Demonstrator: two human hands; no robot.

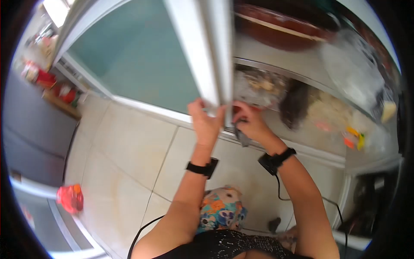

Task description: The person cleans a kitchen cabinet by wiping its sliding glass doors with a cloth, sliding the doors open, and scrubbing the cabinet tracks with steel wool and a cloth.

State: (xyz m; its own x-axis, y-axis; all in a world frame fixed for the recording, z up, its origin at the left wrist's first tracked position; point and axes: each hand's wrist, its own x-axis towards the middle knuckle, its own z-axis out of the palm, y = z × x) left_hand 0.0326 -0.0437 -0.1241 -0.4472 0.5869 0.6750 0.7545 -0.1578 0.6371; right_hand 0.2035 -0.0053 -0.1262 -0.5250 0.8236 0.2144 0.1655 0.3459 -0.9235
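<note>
My left hand (205, 123) is at the lower end of the white door frame (202, 56), its thumb and fingers on either side of the upright. Just right of it, my right hand (253, 124) is closed with bent fingers on a small grey cloth (242, 134), which hangs below them. The right fingertips are beside the upright's inner edge, partly hidden. A frosted green glass panel (138, 56) fills the door to the left. Both wrists wear black straps with a small box.
Right of the door, shelves hold a brown basin (280, 28), a clear plastic bag (351, 64) and several bagged items (261, 86). A red bag (70, 198) is at the lower left, near a grey cabinet (36, 125). Pale tiles (125, 159) cover the floor. A black cable hangs by my right arm.
</note>
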